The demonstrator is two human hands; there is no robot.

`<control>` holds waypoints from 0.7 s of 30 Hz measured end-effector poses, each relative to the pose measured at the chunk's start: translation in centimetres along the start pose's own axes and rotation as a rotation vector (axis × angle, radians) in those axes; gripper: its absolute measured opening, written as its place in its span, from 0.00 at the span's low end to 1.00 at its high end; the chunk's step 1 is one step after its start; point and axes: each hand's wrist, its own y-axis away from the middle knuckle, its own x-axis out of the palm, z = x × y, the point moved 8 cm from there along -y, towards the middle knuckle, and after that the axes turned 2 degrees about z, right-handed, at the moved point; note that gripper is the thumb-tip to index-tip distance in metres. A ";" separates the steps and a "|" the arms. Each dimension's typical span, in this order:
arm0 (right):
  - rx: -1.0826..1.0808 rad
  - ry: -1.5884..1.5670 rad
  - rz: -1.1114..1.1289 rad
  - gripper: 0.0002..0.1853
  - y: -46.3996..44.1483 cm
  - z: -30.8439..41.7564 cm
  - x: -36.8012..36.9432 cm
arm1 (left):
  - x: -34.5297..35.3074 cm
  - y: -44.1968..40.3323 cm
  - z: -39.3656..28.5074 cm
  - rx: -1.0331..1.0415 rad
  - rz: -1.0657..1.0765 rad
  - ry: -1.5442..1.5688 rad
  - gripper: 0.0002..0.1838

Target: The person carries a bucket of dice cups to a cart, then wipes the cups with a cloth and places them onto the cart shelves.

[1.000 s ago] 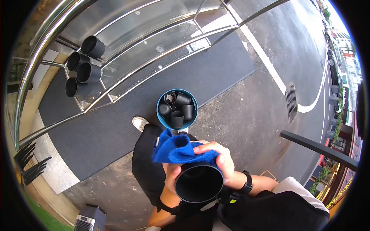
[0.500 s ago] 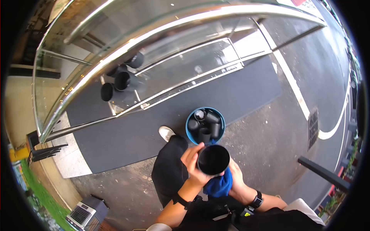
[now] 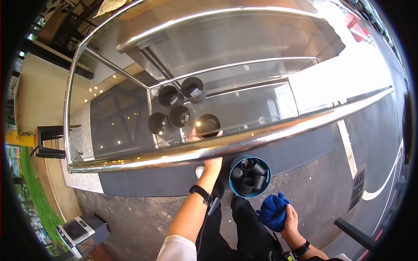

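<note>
My left hand (image 3: 194,135) reaches past the metal rail with its fingers around a black cylindrical cup (image 3: 207,127), seen through glass. The cup's open mouth faces up, but I cannot tell whether its base touches a surface. Several similar black cups (image 3: 180,116) stand grouped just left of it, with pale marks inside. At lower right, my right hand (image 3: 291,222) grips a bunched blue cloth (image 3: 273,212). Between my arms, a blue-rimmed bucket (image 3: 230,185) holds several more black cups (image 3: 247,186), lying at different angles.
A shiny metal rail (image 3: 244,148) crosses in front of me, framing glass panels. Below it lies a dark mat (image 3: 143,185) on the pavement. A grey box-shaped unit (image 3: 82,232) stands at lower left, a drain grate (image 3: 358,189) lies at right, and a dark bar (image 3: 355,232) juts in.
My left hand has carried the cup forward and left, beside the grouped cups. My right hand has separated from the cup, keeping the blue cloth. The view has shifted toward the glass structure.
</note>
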 end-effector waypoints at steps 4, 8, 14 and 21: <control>0.040 0.056 -0.018 0.24 -0.4 -1.0 -0.2 | 0.8 -1.9 -0.6 -0.079 -0.095 0.116 0.49; 0.064 0.073 0.004 0.24 -1.1 -2.5 -0.3 | -1.2 -0.6 -2.8 -0.111 -0.137 0.091 0.47; 0.055 0.224 -0.039 0.20 -2.1 -3.0 0.2 | -7.5 -4.1 -6.2 0.099 -0.001 -0.084 0.25; 0.065 0.328 -0.020 0.18 -3.2 -3.1 2.3 | -7.5 -8.4 -4.4 0.243 0.409 -0.626 0.14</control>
